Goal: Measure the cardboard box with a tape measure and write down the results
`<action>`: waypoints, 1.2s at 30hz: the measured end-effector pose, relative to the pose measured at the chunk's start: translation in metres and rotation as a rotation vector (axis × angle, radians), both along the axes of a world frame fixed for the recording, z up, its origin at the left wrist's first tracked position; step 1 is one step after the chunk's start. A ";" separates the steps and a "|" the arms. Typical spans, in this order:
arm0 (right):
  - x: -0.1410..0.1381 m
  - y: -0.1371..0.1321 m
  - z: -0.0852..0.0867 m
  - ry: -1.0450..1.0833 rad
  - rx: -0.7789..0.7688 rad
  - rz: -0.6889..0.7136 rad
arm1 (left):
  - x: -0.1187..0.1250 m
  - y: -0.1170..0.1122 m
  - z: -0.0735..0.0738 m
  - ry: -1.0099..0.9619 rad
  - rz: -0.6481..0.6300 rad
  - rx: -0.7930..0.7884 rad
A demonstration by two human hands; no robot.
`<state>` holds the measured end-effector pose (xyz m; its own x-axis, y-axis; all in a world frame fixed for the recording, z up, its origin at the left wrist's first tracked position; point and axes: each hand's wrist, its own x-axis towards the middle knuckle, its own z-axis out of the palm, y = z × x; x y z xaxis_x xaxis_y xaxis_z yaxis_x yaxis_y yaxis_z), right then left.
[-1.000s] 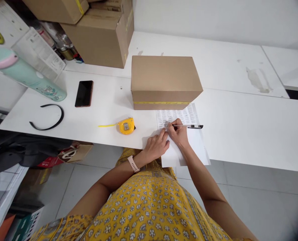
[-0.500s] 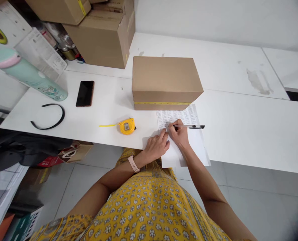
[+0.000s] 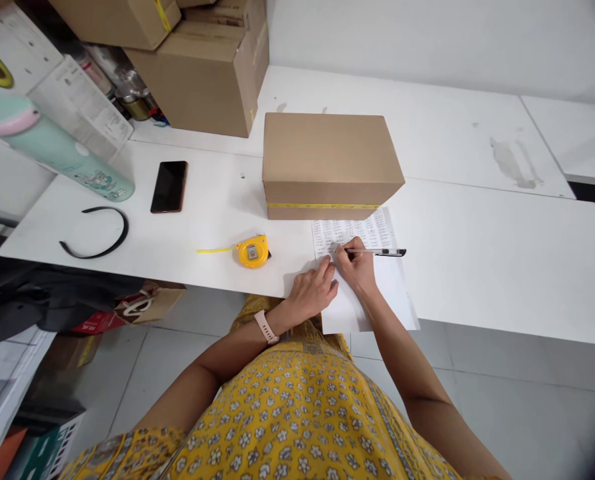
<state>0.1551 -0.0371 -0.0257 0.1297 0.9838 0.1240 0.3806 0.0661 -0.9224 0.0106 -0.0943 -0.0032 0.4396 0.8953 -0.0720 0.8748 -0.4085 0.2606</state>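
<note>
Near the table's front edge, with the right hand point(image 3: 356, 267) as the middle of the clock, the sheet point(image 3: 377, 303) lies under both hands, its lower edge jutting past the table point(image 3: 487, 260) at 6 o'clock. Rows of small handwriting fill its upper part, towards 12; below, it is blank. The right hand's fingers are clamped on the pen point(image 3: 390, 253), whose black end points to 3 o'clock and whose tip is at the lowest rows on the left; whether it touches the paper, I cannot tell. At 8 o'clock the left hand point(image 3: 311, 293) rests palm down, fingers loosely bent and close together, the thumb a little apart, fingertips on the sheet's left margin just beside the pen tip. A pale wristband point(image 3: 267, 327) circles that wrist. Just beyond, at 12, the box point(image 3: 332, 150), with a yellow strip along its front, hides the sheet's far edge. Out at 9 o'clock sits the tape measure point(image 3: 252, 252), a short length of yellow blade drawn out leftward; farther that way lies the headband point(image 3: 126, 225). Towards 10 are the phone point(image 3: 169, 187), face up, and the bottle point(image 3: 77, 157). Stacked cartons point(image 3: 202, 83) stand between 10 and 11.
</note>
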 end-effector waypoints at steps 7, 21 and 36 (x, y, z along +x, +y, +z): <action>0.000 0.000 0.002 -0.014 0.009 -0.007 | 0.000 0.001 0.000 -0.011 -0.003 -0.022; 0.000 0.000 0.003 -0.013 -0.006 -0.033 | 0.000 0.000 -0.001 -0.010 -0.001 -0.010; 0.003 0.000 0.001 -0.002 -0.017 -0.047 | 0.000 -0.001 -0.001 -0.034 0.013 0.003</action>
